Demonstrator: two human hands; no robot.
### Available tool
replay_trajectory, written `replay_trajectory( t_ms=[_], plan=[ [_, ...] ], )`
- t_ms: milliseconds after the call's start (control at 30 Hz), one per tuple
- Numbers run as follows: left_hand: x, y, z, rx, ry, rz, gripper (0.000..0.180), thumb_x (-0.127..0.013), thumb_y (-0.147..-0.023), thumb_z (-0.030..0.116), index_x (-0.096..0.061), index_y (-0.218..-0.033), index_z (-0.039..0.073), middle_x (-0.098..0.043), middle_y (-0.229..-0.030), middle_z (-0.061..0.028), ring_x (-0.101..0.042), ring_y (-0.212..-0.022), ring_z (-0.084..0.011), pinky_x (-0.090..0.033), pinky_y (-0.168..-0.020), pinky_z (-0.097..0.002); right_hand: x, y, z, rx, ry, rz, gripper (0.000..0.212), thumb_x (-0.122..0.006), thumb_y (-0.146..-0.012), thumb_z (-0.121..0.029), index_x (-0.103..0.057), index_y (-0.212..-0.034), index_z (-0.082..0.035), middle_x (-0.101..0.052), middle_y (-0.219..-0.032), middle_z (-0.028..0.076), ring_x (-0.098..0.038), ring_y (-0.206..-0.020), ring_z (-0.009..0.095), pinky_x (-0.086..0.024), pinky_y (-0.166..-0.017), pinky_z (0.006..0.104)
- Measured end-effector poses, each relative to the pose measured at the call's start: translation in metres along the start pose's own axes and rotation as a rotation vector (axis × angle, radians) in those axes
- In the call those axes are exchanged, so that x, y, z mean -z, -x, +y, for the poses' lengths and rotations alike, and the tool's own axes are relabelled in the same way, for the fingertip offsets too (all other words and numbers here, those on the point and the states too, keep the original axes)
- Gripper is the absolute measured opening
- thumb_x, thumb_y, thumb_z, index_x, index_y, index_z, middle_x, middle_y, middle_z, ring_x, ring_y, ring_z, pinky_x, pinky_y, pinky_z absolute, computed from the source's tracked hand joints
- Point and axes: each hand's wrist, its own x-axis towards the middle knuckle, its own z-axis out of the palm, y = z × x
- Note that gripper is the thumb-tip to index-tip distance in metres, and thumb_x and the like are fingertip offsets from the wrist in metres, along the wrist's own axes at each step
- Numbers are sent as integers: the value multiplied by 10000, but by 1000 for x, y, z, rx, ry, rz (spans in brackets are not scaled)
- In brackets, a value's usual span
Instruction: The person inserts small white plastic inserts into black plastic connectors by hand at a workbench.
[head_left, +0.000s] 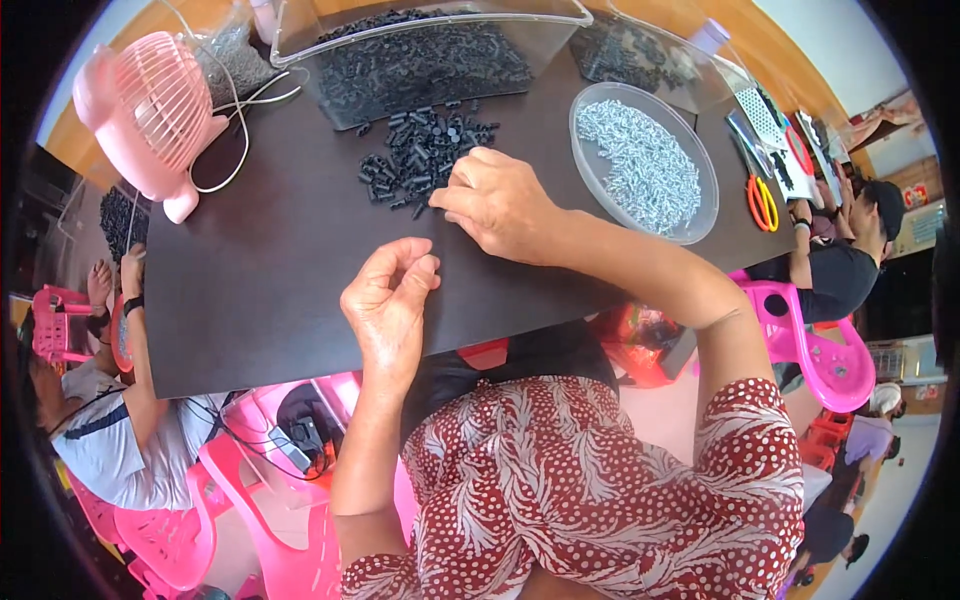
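Note:
A loose pile of small black cylindrical parts [415, 150] lies on the dark table. At the pile's near right edge is my right hand [500, 205], its fingers bent down and pinched together; whatever sits between the fingertips is hidden. Closer to me and a little to the left, my left hand [390, 300] hovers near the table's front edge, thumb and forefinger closed in a pinch. Anything in that pinch is too small to make out. Right of my right hand stands a round clear tub [712, 205] of small silvery screw-like pieces [640, 165].
A large clear bin [430, 85] of black parts stands behind the pile. A pink fan [150, 110] with a white cable is at the left. Orange-handled scissors [762, 203] lie at the right on the dark table [250, 290]. Other people sit on both sides among pink chairs [830, 350].

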Motion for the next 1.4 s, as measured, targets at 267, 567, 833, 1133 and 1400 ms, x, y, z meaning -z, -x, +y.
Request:
replay_trajectory(
  t_ms=[267, 567, 833, 1133, 1400],
  plan=[
    [3, -3, -2, 32, 72, -19, 145, -627, -804, 41, -633, -937, -15, -642, -770, -54, -576, -621, -89, -411, -540, -183, -8, -23, 12, -91, 65, 109, 100, -669, -688, -106, -631, -775, -77, -533, -703, 66, -523, -686, 253, -440, -593, 367],
    [5, -2, 0, 63, 108, -39, 134, -606, -822, 7, -614, -942, -52, -608, -793, -52, -569, -710, -91, -493, -636, -224, -14, -35, 12, -47, 126, -121, 93, -643, -681, -95, -641, -774, -91, -529, -701, 84, -522, -704, 271, -439, -613, 388],
    [5, -2, 1, 64, 121, -44, 129, -607, -822, 9, -619, -938, -44, -608, -794, -47, -571, -714, -88, -494, -635, -218, -12, -35, 14, -69, 137, -215, 93, -619, -685, -74, -608, -778, -67, -541, -716, 107, -532, -734, 296, -437, -640, 411],
    [5, -1, 2, 67, 87, -40, 131, -606, -821, 4, -621, -943, -44, -612, -794, -50, -575, -711, -91, -494, -633, -217, -10, -30, 14, -66, 140, -233, 75, -593, -674, -42, -570, -746, -51, -543, -732, 108, -527, -756, 302, -430, -643, 413],
    [5, -1, 1, 68, 100, -39, 122, -603, -822, 0, -619, -935, -46, -612, -799, -50, -578, -719, -93, -496, -640, -221, -4, -24, 17, -31, 194, -154, 99, -596, -673, -38, -585, -765, -71, -529, -742, 94, -517, -750, 287, -427, -645, 401]
  ],
)
